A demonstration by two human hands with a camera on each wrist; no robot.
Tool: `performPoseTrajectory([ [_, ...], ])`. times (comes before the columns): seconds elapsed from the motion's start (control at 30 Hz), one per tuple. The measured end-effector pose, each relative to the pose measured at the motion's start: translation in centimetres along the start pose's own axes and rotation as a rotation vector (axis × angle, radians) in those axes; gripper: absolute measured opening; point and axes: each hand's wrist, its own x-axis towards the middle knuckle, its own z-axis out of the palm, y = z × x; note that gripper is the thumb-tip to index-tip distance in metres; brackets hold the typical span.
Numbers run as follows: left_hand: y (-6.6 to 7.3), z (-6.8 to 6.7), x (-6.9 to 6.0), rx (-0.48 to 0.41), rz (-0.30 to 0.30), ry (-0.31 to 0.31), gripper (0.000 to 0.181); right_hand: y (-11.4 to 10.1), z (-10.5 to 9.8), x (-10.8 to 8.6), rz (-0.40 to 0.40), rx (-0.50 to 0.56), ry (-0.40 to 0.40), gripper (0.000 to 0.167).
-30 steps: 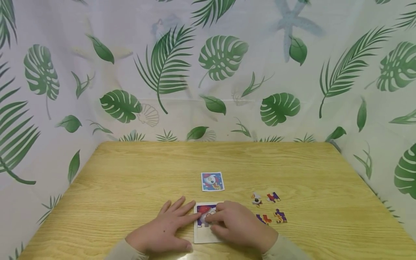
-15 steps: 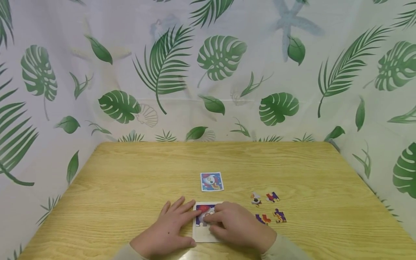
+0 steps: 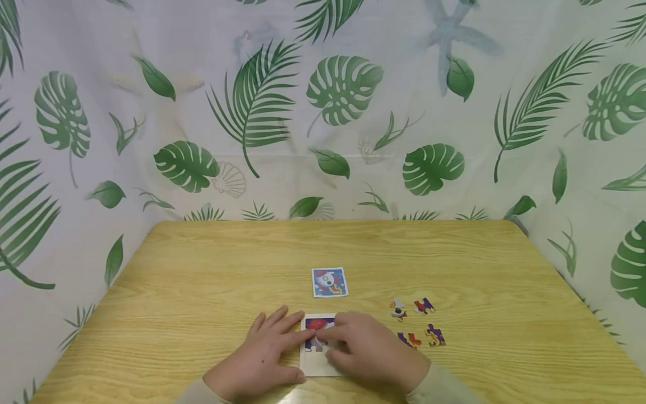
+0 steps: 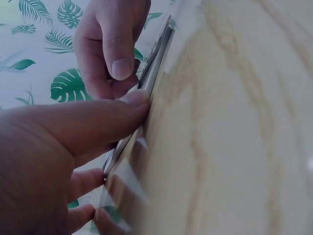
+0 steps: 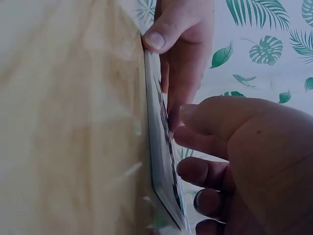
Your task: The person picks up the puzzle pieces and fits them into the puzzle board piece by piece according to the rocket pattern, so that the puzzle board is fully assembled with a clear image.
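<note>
Puzzle tray (image 3: pixel 320 367) holds pieces (image 3: pixel 317 324) in its far half; right hand (image 3: pixel 370 349) touches them.

My table (image 3: pixel 227 269): smooth, wood-grained, softly glossy. My puzzle tray (image 3: pixel 317 368): smooth, matt, card-like. My right sleeve (image 3: pixel 443 386): matt cloth. Curtain (image 3: pixel 363 28) before me: thin, plastic-like sheeting.

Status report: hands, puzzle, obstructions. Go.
Left hand on left edge of board; right hand at placed pieces. Visible lower part bare; loose pieces at right. Right hand hides board's right side.
</note>
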Motion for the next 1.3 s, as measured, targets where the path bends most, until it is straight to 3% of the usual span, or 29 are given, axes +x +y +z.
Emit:
performPoseTrajectory([
  [0.3,0.1,0.4,0.4,0.004,-0.001,0.000,0.077,2.9,-2.3,-1.0,0.126,-0.010,0.083,0.029],
  [0.57,0.1,0.7,0.7,-0.004,-0.011,-0.010,0.079,6.5,-4.6,-3.8,0.196,-0.019,0.183,0.029],
  [0.73,0.1,0.5,0.6,-0.008,-0.016,-0.018,0.080,8.8,-5.6,-5.7,0.268,-0.001,0.198,0.031],
  [0.87,0.0,0.5,0.6,-0.006,-0.016,-0.013,0.080,10.6,-6.0,-6.7,0.293,0.012,0.212,0.033],
  [1.0,-0.2,0.4,0.4,-0.020,-0.012,-0.009,0.081,11.7,-5.8,-7.1,0.267,0.019,0.231,0.033],
  [1.3,-0.4,0.3,0.1,-0.019,-0.003,0.004,0.081,12.5,-4.7,-7.0,0.290,0.054,0.207,0.028],
])
